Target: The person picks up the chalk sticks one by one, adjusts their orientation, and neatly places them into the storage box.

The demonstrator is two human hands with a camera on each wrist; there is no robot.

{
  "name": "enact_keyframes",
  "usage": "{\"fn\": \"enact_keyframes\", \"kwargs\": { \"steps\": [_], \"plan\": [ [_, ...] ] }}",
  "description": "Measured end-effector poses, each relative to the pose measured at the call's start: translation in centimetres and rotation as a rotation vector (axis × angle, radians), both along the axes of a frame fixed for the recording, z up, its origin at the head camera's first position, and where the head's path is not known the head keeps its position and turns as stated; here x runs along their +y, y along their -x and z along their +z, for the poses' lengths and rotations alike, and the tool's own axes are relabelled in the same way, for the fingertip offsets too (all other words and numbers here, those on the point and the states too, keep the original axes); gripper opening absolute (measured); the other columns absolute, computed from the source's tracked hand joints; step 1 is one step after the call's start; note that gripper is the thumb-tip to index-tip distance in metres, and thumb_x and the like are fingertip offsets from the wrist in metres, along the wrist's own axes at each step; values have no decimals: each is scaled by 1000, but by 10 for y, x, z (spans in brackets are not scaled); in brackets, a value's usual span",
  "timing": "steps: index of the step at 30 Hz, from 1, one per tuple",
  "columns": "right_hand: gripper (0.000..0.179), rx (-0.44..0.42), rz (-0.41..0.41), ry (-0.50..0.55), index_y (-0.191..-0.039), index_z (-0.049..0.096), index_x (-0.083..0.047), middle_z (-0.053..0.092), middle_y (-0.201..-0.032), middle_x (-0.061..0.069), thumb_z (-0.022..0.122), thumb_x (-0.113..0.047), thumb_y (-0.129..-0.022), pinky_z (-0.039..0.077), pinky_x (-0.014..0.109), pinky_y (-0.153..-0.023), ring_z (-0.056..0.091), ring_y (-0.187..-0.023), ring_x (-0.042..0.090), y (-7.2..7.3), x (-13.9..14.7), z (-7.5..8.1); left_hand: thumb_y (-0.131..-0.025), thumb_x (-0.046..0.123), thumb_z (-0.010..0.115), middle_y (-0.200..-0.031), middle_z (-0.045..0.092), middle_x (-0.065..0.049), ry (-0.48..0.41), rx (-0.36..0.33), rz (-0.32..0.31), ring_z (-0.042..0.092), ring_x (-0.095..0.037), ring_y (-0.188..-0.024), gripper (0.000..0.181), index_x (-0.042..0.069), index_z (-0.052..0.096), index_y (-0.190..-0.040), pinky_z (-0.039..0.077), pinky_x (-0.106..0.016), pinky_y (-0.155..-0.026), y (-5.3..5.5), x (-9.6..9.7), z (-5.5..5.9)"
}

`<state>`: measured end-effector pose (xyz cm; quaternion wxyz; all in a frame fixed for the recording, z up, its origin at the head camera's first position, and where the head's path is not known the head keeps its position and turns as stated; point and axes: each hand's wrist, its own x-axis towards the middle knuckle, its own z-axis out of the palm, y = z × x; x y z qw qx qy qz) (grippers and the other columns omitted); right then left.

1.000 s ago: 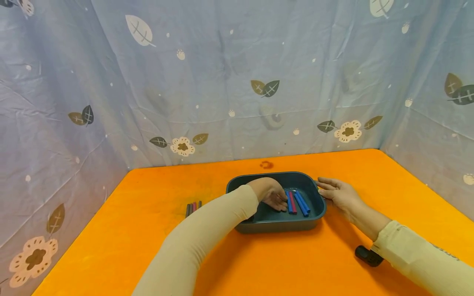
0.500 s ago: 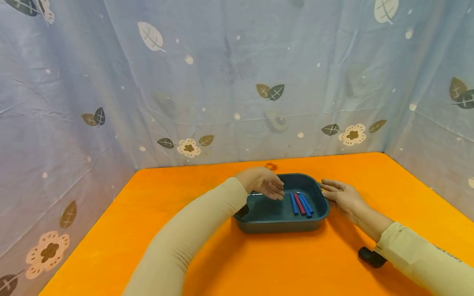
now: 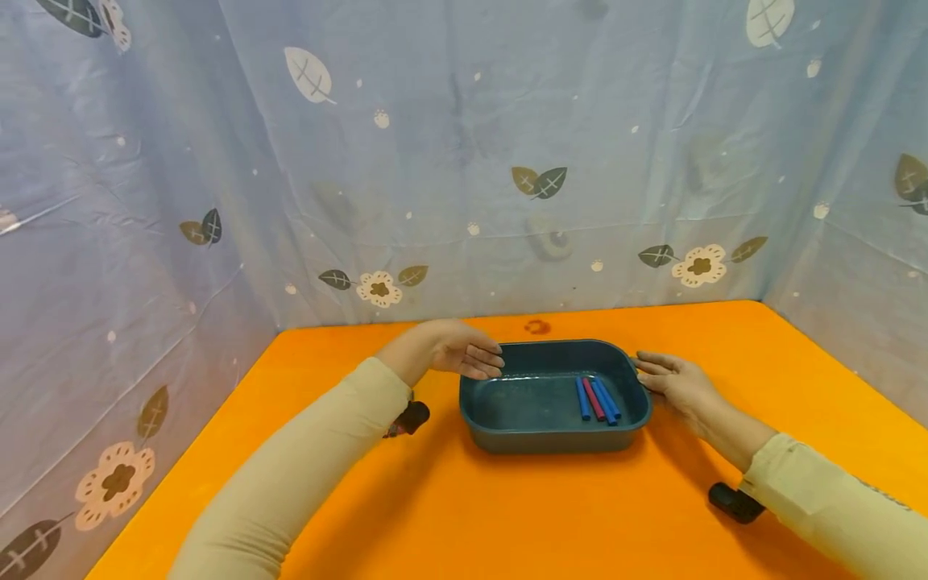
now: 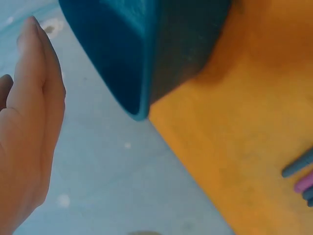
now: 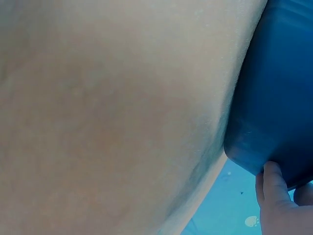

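Across the back and both sides of the work area hangs a pale blue curtain [image 3: 449,137], creased and printed with leaves and flowers. It borders an orange table [image 3: 551,515]. A cream left sleeve [image 3: 290,475] reaches in from the near left, a cream right sleeve [image 3: 834,499] from the near right. On the table stands a dark blue-green basin [image 3: 551,441], upright, rectangular with rounded corners. The left hand [image 3: 464,350] is released, fingers relaxed and holding nothing, by the basin's far left corner, which it partly hides in the head view; the left wrist view shows a gap between hand and basin. The right hand [image 3: 681,391] is not clenched; its extended fingers touch the basin's right end, contact also seen in the right wrist view. One black object [image 3: 413,416] sits under the left cuff, a second black object [image 3: 735,503] under the right. Inside the basin, toward its right end, lie three blue sticks [image 3: 583,399] and one pink stick [image 3: 593,399], close together. More sticks [image 4: 299,164], dark grey and pink, lie on the table; the left wrist view cuts them off, so their number cannot be told. Beyond the basin is a small reddish-brown mark [image 3: 537,327].
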<state>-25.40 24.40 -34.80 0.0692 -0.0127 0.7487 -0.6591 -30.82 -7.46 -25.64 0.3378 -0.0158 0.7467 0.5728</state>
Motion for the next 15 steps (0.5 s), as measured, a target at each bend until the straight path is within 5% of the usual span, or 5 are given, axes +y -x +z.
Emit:
{"fn": "enact_keyframes", "kwargs": {
  "steps": [15],
  "plan": [
    [59,15,16,-1,-150,7,10,12,-153,32,41,-3,-104,53,20,-81,56,-88,-10,2,0,0,-104,13,46,-137,50,-25,-16,42,56,58,-33,-114,41,-7,43,-140,57,-27,-74,-13,-45,-6]
  ]
}}
